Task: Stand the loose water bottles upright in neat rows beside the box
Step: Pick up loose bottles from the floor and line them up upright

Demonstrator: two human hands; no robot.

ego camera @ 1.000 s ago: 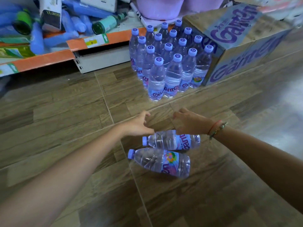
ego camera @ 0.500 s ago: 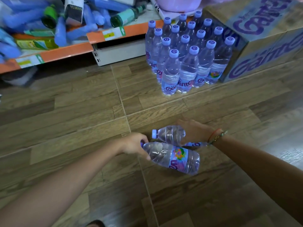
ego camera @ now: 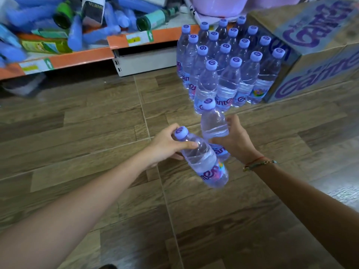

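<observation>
Holding: two bottles, one in each hand, both lifted above the floor [ego camera: 77, 133] at mid-frame.
Left arm: bare, reaching from the lower left corner up toward centre, nearly straight.
Left hand [ego camera: 165, 146]: fingers and thumb curled round the neck and shoulder of the near bottle [ego camera: 202, 160], just under its cap.
Near bottle: tilted, cap toward the upper left, base toward the lower right; purple label showing low on its body.
Right arm: bare, coming in from the lower right edge, with thin bracelets [ego camera: 258, 162] at the wrist.
Right hand [ego camera: 237, 140]: fingers wrapped round the middle of the far bottle [ego camera: 213, 123] from its right side; thumb on the near side.
Far bottle: close to upright, cap at the top, its lower part hidden behind the near bottle; whether the two bottles touch cannot be told.
Rows [ego camera: 227, 65]: capped bottles standing upright in tidy lines at upper centre, right beside the box [ego camera: 320, 55]; the far bottle's cap overlaps the front row in the frame.
Box: cardboard with purple lettering, upper right corner, its left side against the rows.
Shelf [ego camera: 87, 53]: orange edge running across the upper left, loaded with jumbled blue and green items.
Open room: wood-look floor spreads wide to the left of the rows and across the lower frame; bare floor also lies in front of the rows, below the box.
</observation>
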